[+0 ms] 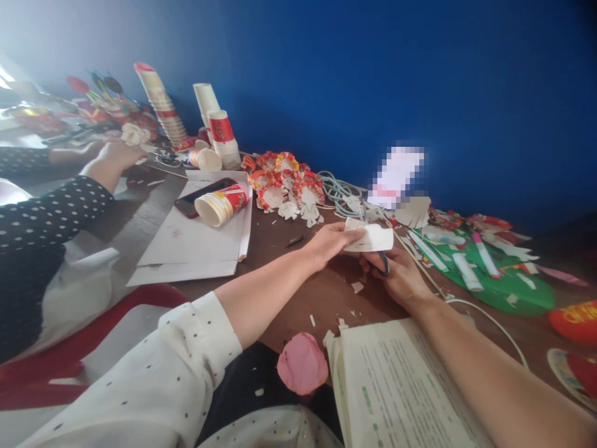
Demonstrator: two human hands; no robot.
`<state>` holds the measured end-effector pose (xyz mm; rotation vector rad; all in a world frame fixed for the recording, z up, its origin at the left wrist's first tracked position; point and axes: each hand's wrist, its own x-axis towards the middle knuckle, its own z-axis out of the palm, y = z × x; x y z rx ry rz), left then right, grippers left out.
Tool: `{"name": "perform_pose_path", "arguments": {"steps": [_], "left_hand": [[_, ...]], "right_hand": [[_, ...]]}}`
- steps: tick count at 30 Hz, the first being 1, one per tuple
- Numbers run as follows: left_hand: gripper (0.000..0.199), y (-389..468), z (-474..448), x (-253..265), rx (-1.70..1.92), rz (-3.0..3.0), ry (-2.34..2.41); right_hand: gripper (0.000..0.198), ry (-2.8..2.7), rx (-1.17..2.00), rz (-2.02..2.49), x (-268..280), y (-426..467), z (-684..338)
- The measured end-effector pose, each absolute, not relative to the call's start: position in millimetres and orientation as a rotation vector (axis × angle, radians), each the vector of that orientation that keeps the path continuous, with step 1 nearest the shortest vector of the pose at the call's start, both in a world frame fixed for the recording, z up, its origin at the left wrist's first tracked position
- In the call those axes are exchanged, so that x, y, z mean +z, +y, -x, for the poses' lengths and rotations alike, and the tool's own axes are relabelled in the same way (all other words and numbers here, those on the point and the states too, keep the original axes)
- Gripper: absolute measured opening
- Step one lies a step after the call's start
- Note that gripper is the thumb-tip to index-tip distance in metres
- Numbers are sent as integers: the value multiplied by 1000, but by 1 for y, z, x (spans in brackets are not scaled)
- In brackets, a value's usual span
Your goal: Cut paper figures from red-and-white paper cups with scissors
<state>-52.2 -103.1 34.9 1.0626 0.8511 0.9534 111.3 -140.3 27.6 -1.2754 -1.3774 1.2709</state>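
Note:
My left hand [329,244] grips a piece of white paper [375,238], which looks like part of a paper cup, between thumb and fingers. Just right of it, my right hand [398,274] is closed around the dark handles of a pair of scissors [385,264]. The scissors' blades are mostly hidden by the paper; a tip seems to show above its top edge. Below the hands a small white scrap [357,287] lies on the brown table [298,298]. A pink round paper piece [303,364] is near my lap, beside an open printed book [401,386].
Cut red and white cup pieces [284,183] are heaped behind my hands. Stacked paper cups [224,137] stand by the blue wall. A cup stack [221,204] lies on a phone and folder [186,242]. Markers litter a green sheet [504,274]. A co-worker's hands [109,158] work at left.

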Motion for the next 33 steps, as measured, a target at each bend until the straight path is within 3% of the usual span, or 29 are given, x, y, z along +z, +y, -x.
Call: {"name": "perform_pose_path", "arguments": {"steps": [15, 25, 33], "left_hand": [[49, -110, 57, 46, 855, -1804, 1110], [66, -116, 57, 51, 684, -1856, 1069], [68, -118, 55, 49, 668, -1811, 1004]], "right_hand": [[25, -1371, 1303, 1212, 22, -138, -115], [26, -1400, 1281, 1253, 18, -136, -117], [28, -1402, 1295, 1229, 16, -136, -118]]}}
